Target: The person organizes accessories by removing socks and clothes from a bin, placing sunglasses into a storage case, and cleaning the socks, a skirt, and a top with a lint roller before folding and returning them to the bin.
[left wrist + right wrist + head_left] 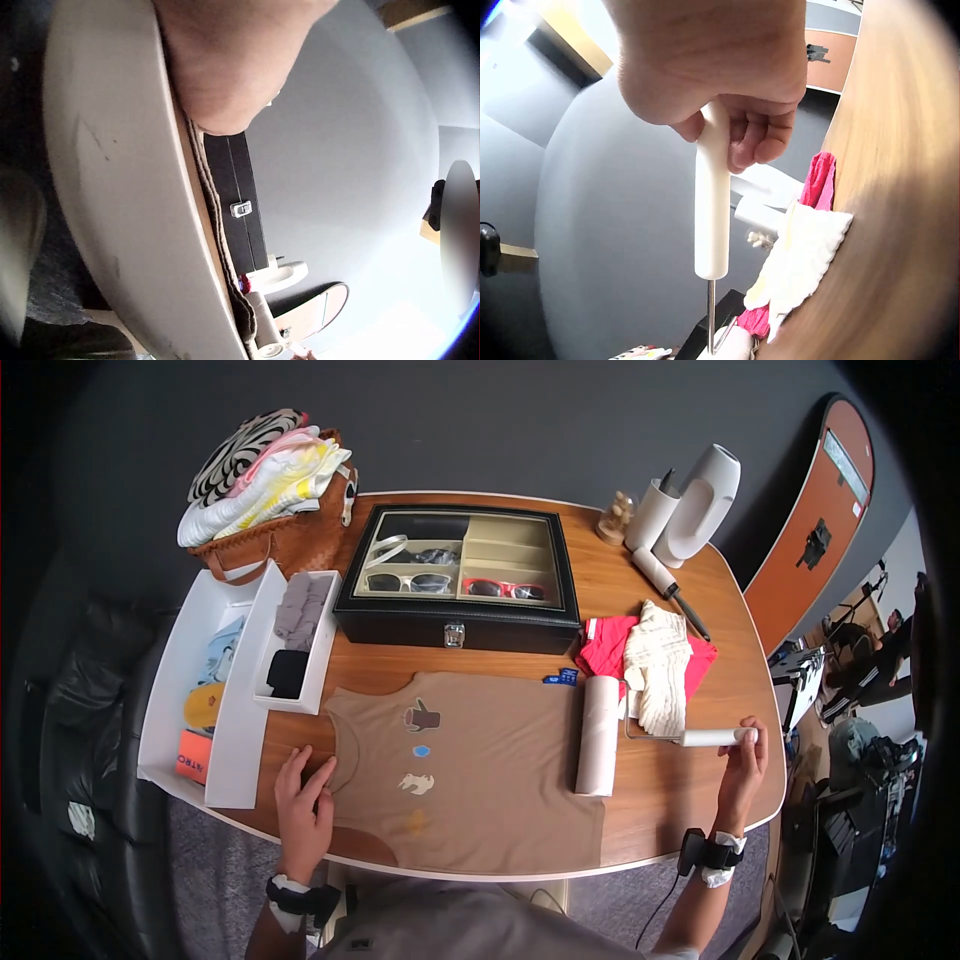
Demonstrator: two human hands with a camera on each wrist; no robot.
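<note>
A brown sleeveless shirt point(480, 760) lies flat on the table, with small patches on its front and a yellowish mark near the lower one. At its neck edge, my left hand point(305, 805) rests with fingers extended. My right hand point(743, 765) grips the white handle point(712, 737) of a lint roller; in the right wrist view the fingers curl round that handle point(712, 217). The white roll point(598, 737) stretches over the shirt's right part, near the hem. In the left wrist view only the base of my left hand point(232, 67) shows, its fingers hidden.
Behind the shirt stands a black glasses case point(455, 628). White boxes point(228, 750) with folded items and a brown bag point(300, 540) of clothes are at left. Red and white cloths point(655, 665), another roller point(655, 572) and white containers point(655, 510) are at right.
</note>
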